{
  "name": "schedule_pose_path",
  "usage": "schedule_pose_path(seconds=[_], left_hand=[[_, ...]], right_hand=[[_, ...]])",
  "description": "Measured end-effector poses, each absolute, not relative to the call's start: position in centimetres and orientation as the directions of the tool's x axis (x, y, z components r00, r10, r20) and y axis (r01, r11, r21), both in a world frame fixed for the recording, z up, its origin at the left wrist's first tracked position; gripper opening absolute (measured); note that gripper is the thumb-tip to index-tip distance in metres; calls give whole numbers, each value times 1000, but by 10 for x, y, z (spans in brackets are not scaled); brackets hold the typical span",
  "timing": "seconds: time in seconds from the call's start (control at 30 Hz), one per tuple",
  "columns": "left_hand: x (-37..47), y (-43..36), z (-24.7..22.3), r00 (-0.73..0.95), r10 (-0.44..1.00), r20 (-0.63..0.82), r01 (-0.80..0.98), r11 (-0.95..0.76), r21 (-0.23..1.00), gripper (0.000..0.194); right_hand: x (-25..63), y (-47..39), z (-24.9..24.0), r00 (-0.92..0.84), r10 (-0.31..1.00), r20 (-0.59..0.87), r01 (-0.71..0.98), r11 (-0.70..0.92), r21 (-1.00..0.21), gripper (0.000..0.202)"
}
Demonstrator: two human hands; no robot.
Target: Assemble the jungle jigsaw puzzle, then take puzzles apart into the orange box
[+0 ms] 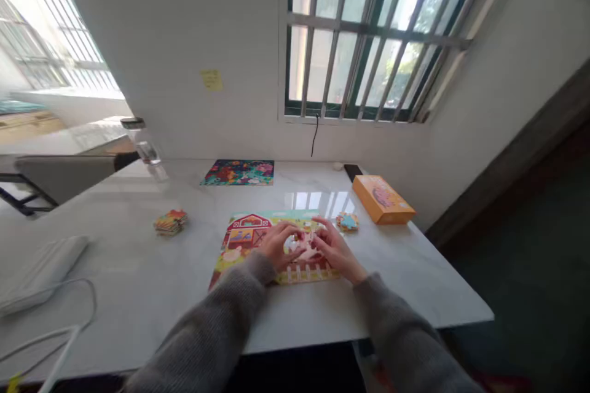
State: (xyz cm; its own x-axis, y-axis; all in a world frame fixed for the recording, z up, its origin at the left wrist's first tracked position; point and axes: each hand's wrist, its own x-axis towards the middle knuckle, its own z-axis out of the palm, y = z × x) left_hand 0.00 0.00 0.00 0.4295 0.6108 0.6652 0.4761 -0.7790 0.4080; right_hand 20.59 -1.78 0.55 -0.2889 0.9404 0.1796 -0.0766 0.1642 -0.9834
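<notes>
A colourful farm jigsaw puzzle (pixel 236 252) with a red barn, animals and a white fence lies flat on the table in front of me. My left hand (pixel 279 247) rests over its middle, fingers curved and thumb held apart. Across from it, my right hand (pixel 335 252) is over the puzzle's right side, with index finger and thumb spread. Between the two hands I see a pink and white part of the picture; no loose piece can be made out in either hand. Just beyond my right hand sits a small stack of puzzle pieces (pixel 347 221).
Another pile of pieces (pixel 170 221) lies to the left. At the back is a dark, colourful picture sheet (pixel 239 172). An orange box (pixel 382 199) and a black phone-like object (pixel 353 172) are at right. A clear bottle (pixel 146 148) stands back left, a white cable (pixel 69 344) front left.
</notes>
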Motion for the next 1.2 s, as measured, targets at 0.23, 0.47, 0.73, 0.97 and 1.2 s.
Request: schedule_pose_path(seconds=[0.23, 0.47, 0.73, 0.97, 1.2], left_hand=[[5, -6, -6, 595, 580, 557, 508, -808, 298, 17], [2, -8, 1, 602, 552, 577, 460, -830, 315, 24], [-32, 13, 4, 541, 714, 444, 634, -693, 342, 23], [-47, 17, 3, 473, 824, 312, 742, -564, 363, 16], [-38, 16, -4, 503, 828, 250, 749, -561, 353, 13]], right_hand=[[206, -12, 2, -207, 951, 228, 29, 239, -971, 45], [209, -10, -3, -278, 919, 279, 133, 324, -937, 46], [214, -14, -3, -273, 916, 295, 332, 378, -864, 40], [218, -14, -2, -333, 853, 402, 484, 521, -704, 26], [215, -16, 3, -370, 830, 416, 489, 555, -673, 25]])
